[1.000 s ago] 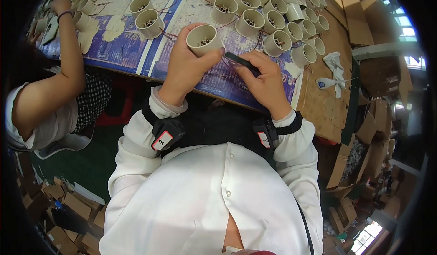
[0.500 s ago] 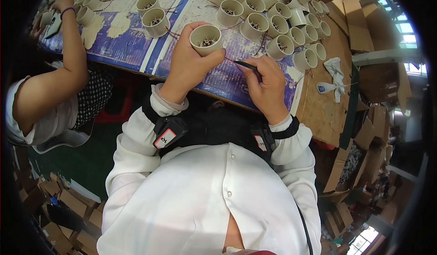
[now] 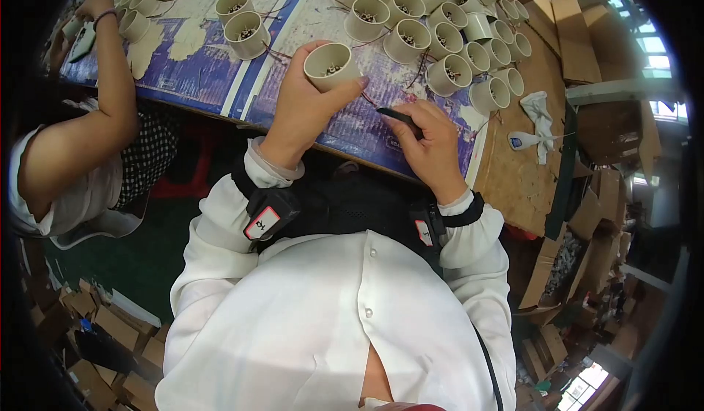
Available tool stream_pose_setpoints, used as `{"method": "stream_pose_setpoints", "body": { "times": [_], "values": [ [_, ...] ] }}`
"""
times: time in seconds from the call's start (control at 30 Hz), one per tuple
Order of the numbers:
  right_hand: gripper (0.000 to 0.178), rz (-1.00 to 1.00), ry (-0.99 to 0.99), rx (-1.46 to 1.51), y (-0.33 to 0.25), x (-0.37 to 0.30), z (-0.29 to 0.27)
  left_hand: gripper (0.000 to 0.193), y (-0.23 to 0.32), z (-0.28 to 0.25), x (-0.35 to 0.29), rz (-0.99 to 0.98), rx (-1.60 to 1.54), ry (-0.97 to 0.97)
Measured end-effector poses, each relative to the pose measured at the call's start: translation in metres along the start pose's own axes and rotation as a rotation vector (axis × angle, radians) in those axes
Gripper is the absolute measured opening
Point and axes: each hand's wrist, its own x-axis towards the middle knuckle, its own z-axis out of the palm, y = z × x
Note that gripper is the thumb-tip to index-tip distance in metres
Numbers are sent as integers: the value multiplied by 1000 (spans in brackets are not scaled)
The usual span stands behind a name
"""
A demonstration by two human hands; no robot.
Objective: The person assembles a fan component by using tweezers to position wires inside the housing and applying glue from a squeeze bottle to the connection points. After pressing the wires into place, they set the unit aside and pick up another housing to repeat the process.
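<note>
My left hand [image 3: 304,110] is wrapped round a cream cup-shaped housing [image 3: 345,75], tilted with its mouth upward. Small metallic parts and thin wire ends show inside it. A thin reddish wire [image 3: 368,98] comes out near my left thumb. Between the thumb and fingers of my right hand [image 3: 433,143] is a slim black tool [image 3: 400,116], its tip pointing left toward the wire. Whether the tip touches the wire, I cannot tell. My right fingers hide the tool's other end.
Several similar cream housings [image 3: 408,40] crowd the table's far right, wires trailing from some. Two more housings [image 3: 247,34] stand left of my hand. A white bottle [image 3: 523,141] and cloth [image 3: 539,110] lie at right. At far left, a co-worker's arm [image 3: 114,81] reaches over the table [image 3: 191,66].
The housing in my left hand has tipped, so less of its inside shows. The black tool's tip has moved slightly down, with my right hand a little lower.
</note>
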Motion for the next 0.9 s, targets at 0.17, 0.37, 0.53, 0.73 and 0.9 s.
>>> {"method": "stream_pose_setpoints", "body": {
  "times": [0.17,0.37,0.53,0.73,0.9],
  "values": [
    [12,17,-50,58,8,-7,-13,56,-7,-2,0,235,478,12],
    [16,-94,251,165,9,12,-42,56,-16,-6,-5,421,733,-68],
    [18,-35,133,249,-11,17,-42,58,-16,-8,-3,420,786,-125],
    [14,102,-13,565,-21,23,-7,56,-15,-12,-2,475,920,-150],
    [13,2,-56,168,-22,27,-2,58,-11,-14,-5,493,986,-141]
  ]
}}
